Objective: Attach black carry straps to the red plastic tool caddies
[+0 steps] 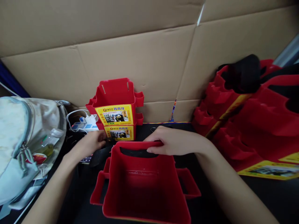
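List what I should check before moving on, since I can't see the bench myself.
1. Right hand grip on the red bin's far rim: ok.
2. Left hand grip on the black strap: cannot tell, hidden.
3. Black strap in the bin's slot: ok.
4. Bin inside bare: ok.
5. Stacked bins behind upright: ok.
6. Power strip close to left hand: not ok.

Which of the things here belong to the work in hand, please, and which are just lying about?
In hand: front red bin, black strap, left hand, right hand.
Lying about: stacked labelled red bins, red bin pile at right, backpack, power strip, cardboard wall.
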### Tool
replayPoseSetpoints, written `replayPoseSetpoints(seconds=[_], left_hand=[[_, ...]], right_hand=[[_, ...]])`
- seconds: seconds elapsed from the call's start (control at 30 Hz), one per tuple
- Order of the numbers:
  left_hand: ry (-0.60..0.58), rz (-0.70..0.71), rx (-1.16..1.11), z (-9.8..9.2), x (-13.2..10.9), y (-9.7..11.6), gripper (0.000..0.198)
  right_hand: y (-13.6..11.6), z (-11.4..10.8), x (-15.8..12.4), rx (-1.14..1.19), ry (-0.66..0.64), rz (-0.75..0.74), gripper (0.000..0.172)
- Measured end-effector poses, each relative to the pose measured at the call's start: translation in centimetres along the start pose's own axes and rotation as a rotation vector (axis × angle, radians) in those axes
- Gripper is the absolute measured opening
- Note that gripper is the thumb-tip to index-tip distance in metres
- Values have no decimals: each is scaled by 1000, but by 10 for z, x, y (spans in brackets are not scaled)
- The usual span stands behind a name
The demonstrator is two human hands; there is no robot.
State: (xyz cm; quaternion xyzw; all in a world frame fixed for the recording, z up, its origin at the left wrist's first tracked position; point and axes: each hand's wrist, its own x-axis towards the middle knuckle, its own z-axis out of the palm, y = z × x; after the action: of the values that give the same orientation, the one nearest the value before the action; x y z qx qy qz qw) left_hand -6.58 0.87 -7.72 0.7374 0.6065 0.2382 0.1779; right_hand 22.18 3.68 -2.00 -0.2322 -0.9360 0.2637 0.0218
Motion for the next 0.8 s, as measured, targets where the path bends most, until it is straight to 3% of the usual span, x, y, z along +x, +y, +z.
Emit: replayPoseSetpoints(seconds=[0.13, 0.2, 0.3, 0.33, 0.4, 0.5, 0.63, 0.8], left_hand=[[209, 126, -45, -35, 9, 35, 9], [301, 230, -108, -40, 16, 58, 12], [272, 289, -31, -28, 32, 90, 14], [251, 294, 38, -22, 37, 98, 14], [225, 318, 153, -10, 46, 109, 13], [167, 371, 187, -6, 55, 106, 15], [139, 355, 221, -24, 59, 78, 20], [243, 266, 342, -45, 54, 61, 21]], right_hand=[[0, -1, -1, 79, -1, -32, 22], [-1, 0, 3, 172, 157, -86, 34], [-2, 8, 17, 321, 558, -135, 63], [-1, 12, 24, 370, 639, -145, 71], [4, 19, 34, 431, 681, -138, 77], [16, 19, 38, 308, 721, -40, 61], [41, -7, 19, 2, 770, 5, 45], [73, -40, -10, 217, 987, 218, 28]])
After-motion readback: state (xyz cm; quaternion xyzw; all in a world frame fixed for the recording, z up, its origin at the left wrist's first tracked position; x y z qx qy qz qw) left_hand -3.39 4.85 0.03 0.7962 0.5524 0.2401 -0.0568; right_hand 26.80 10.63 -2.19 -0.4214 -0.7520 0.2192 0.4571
